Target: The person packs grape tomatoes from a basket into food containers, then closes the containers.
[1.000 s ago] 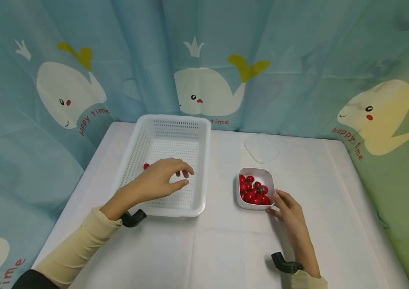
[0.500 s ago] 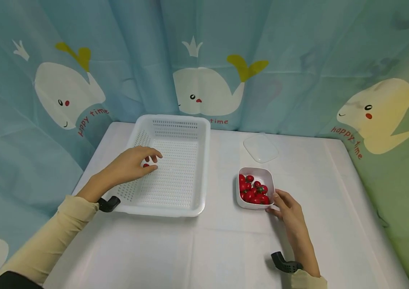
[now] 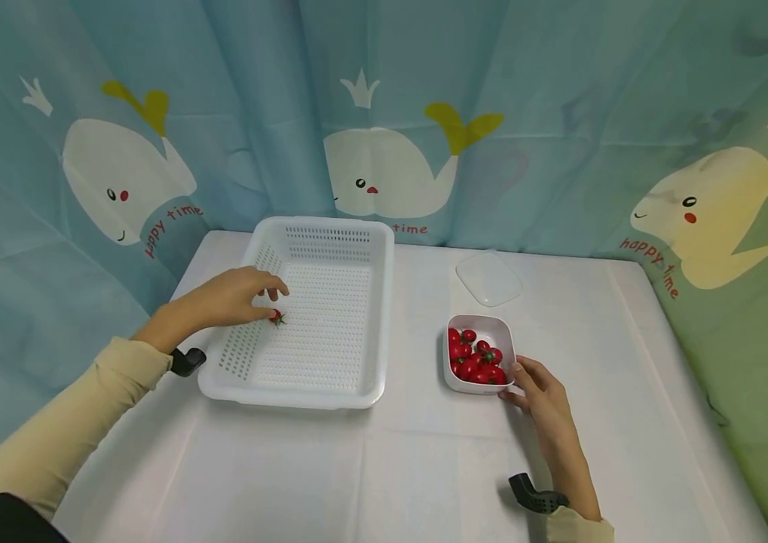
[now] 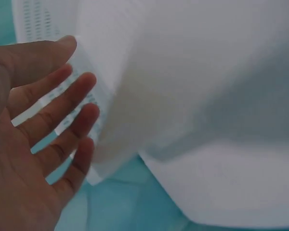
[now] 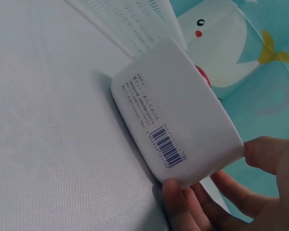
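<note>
Since the earlier frames the left hand [image 3: 224, 302] had drawn back from the basket's middle to its left wall, left of centre in the head view. Its grip was loose, fingers fairly straight and spread, fingertips touching a cherry tomato [image 3: 277, 317] lying on the floor of the white perforated basket [image 3: 329, 381]. Right of centre, the right hand [image 3: 541, 394] held the near corner of a white container [image 3: 481, 387] of cherry tomatoes, standing on the worktop [image 3: 384, 475]. A lid [image 3: 490, 278] lay behind it.
</note>
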### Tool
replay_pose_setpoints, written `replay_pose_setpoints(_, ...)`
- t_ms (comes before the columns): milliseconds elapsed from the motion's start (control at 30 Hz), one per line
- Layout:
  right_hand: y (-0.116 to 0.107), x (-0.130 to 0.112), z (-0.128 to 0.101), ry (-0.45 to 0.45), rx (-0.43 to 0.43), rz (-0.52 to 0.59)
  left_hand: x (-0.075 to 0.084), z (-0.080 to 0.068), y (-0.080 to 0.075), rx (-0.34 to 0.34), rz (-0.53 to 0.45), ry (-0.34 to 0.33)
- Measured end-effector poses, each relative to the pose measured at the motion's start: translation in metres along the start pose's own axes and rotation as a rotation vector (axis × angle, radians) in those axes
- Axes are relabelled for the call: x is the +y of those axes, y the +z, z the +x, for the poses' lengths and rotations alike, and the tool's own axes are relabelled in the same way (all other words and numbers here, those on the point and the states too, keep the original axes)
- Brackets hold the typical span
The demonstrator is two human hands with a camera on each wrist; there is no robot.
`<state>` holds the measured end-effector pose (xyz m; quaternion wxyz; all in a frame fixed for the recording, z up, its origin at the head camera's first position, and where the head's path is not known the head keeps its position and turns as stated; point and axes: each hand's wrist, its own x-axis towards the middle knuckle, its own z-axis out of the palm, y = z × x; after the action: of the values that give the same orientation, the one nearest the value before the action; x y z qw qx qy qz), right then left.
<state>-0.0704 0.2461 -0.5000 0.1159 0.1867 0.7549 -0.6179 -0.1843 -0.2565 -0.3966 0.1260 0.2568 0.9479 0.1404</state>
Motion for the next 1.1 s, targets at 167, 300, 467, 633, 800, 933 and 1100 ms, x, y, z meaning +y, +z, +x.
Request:
replay_pose_setpoints(167, 0.000, 0.000, -0.001, 0.001, 0.002, 0.011, -0.006, 0.005, 0.001, -0.021, 0.097, 0.044)
replay_pose_setpoints(300, 0.000, 0.000, -0.001, 0.007, 0.006, 0.004, -0.008, 0.010, 0.005, -0.047, 0.205, 0.070)
replay_pose_setpoints(467, 0.001, 0.000, 0.000, 0.010, 0.008, -0.002, -0.012, 0.014, 0.013, -0.055, 0.315, 0.100)
replay_pose_setpoints(633, 0.001, 0.000, 0.000, 0.007, 0.011, -0.003, -0.018, 0.019, 0.021, -0.059, 0.404, 0.108)
replay_pose_setpoints(800, 0.000, 0.000, 0.000, 0.004, 0.010, -0.005, -0.023, 0.025, 0.028, -0.064, 0.453, 0.123)
replay_pose_setpoints(933, 0.001, 0.000, 0.000, 0.005, 0.010, -0.002, -0.022, 0.026, 0.029, -0.053, 0.464, 0.117)
replay_pose_setpoints(1100, 0.000, 0.000, 0.000, 0.006, 0.012, 0.003, -0.022, 0.028, 0.032, -0.053, 0.487, 0.126)
